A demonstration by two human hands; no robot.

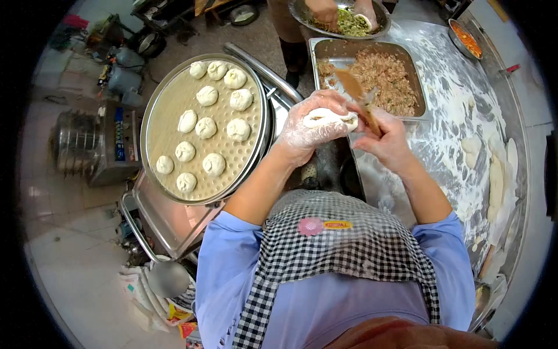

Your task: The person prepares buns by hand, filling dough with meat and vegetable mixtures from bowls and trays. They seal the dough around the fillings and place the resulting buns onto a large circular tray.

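Observation:
My left hand [303, 129], dusted with flour, is closed around a bun of white dough [326, 118] whose top is partly open. My right hand [388, 142] grips the handle of a wooden spatula [350, 85], and its fingers are close to the dough's right end. The spatula's blade points up over a steel tray [423, 93] of minced meat filling [381, 72]. Left of my hands, several pleated buns [214, 164] sit spaced apart on a round perforated steamer tray [168, 128].
At the top, another person's hands [323, 10] work in a metal bowl [381, 29] of chopped greens. A bowl of orange-red food [465, 39] stands at the far right. Dough pieces [496, 180] lie along the right side of the floured metal table [444, 139].

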